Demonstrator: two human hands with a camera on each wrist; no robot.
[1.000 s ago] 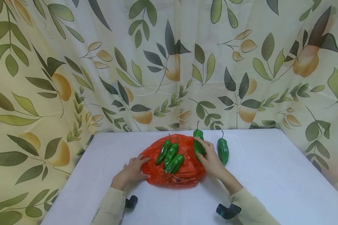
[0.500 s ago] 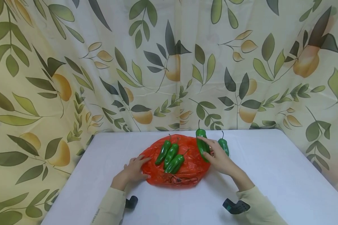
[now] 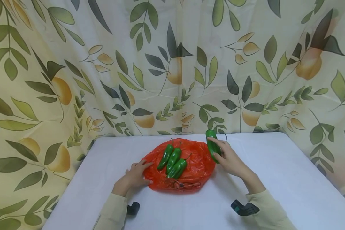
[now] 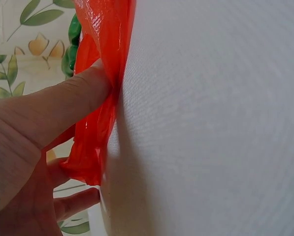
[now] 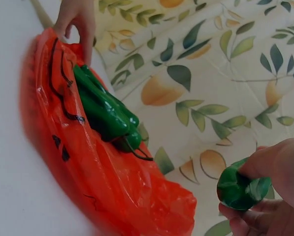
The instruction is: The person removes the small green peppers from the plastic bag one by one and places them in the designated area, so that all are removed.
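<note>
The dimpled lower end of the green pepper (image 5: 229,191) is shown only in the right wrist view. Glossy and tilted, the pepper is pinched by the right hand (image 3: 230,159) near the far right edge of the red bag (image 3: 198,164), gripped left by the left hand (image 3: 135,175). It has been shifted rightward slightly.

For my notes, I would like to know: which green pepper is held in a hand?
The green pepper gripped by the right hand; the three peppers lying together on the red bag are unheld.
</note>
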